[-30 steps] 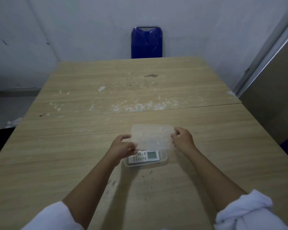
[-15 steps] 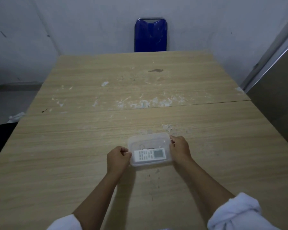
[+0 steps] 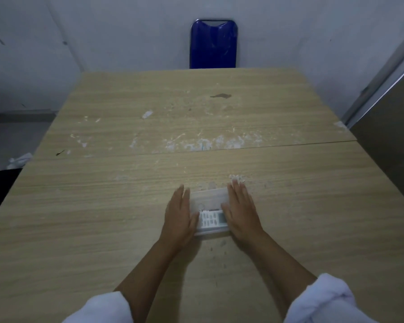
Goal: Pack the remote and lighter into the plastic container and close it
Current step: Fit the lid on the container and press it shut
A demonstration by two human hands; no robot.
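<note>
Clear plastic container [image 3: 209,201] on the surface [image 3: 103,217] holds the remote [image 3: 212,220]; left hand [image 3: 179,215] and right hand [image 3: 240,212] press flat, fingers extended, gripping nothing. Lighter unseen; sealing looks nearly finished.

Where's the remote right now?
Head view: the remote lies inside the clear plastic container, near table edge, between the left hand and right hand.

A clear plastic container [image 3: 209,201] sits on a scuffed wooden table [image 3: 103,206], toward the table's near edge and about midway across it, its translucent lid [image 3: 208,197] lying flat on top. Through the plastic, a white remote [image 3: 212,220] lies flat along the container's near side, buttons and small screen facing up. The lighter cannot be made out.
</note>
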